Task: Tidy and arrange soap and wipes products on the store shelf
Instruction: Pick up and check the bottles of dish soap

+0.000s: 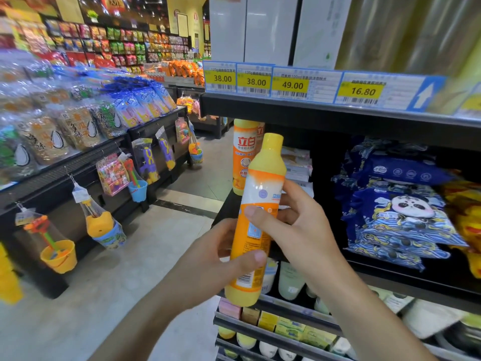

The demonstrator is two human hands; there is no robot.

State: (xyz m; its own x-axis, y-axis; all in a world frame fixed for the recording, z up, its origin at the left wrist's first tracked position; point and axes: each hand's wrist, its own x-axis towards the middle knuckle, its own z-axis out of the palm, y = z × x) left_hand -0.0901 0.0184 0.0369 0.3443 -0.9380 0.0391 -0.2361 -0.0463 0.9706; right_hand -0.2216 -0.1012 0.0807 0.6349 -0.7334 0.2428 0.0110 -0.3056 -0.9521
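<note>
Gripping the yellow bottle (256, 222) mid-frame, both hands clamped it. Left hand (216, 259) low, right hand (299, 225) higher; its long axis stood near upright, cap toward the shelf (338, 118).

Price tags (292, 85): 38.00, 38.00, 49.00, 16.80

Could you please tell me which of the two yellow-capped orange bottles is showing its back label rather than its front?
The held bottle, gripped by the left hand and right hand, shows barcode and fine print; the shelf bottle shows its front logo.
</note>
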